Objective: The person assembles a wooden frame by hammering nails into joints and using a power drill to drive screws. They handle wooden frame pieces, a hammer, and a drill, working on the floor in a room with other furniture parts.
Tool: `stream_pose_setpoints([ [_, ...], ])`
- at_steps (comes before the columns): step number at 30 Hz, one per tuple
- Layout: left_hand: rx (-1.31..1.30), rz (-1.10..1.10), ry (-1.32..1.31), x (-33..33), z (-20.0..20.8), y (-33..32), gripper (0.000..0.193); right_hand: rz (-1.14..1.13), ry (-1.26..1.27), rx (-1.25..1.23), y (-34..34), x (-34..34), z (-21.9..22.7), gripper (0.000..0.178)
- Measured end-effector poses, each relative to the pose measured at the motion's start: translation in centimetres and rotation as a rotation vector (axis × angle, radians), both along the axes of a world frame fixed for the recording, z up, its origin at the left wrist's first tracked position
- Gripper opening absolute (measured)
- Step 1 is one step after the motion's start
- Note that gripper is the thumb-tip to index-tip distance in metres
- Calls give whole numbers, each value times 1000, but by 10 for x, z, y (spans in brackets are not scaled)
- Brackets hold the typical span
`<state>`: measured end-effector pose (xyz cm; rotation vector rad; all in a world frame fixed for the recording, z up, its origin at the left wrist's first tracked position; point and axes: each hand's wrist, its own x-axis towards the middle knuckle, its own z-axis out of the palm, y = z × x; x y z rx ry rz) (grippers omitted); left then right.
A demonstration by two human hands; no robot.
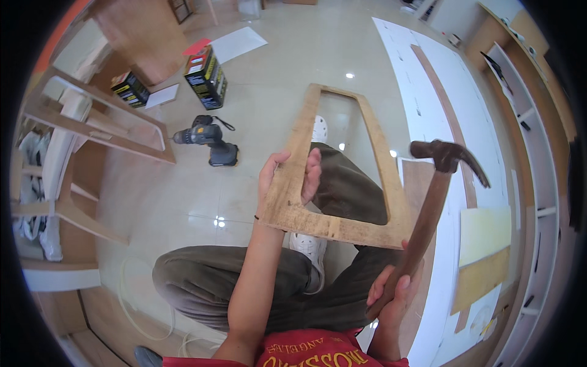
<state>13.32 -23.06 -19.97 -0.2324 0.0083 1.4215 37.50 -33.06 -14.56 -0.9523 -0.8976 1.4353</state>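
Note:
My left hand (312,174) is closed round the left side of a wooden frame (333,227), with the fingers coming through its opening. The frame is a flat four-sided piece, narrow at the far end and wide near me, held up over my legs. Dark marks show on its near left corner. In my right hand (397,290) is a claw hammer (428,214), gripped low on its brown wooden handle. Its dark metal head points up and away, to the right of the frame and apart from it.
A cordless drill (211,137) stands on the shiny tiled floor. Behind it are two dark cans (205,76) and white sheets (243,44). Wooden furniture frames (98,136) stand at the left. White boards (406,73) with a long wooden strip (443,101) lie at right, beside shelving (520,104).

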Motion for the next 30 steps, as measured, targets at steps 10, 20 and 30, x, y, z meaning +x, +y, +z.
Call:
stream_pose_setpoints([
  [10,123,-67,-50,-9,-10,6,42,-41,-261,64,-33,1,12,52],
  [20,402,118,319,0,48,-5,55,15,-435,274,-35,26,-4,44],
  [30,577,336,801,18,129,21,59,96,-185,344,-5,4,7,54],
])
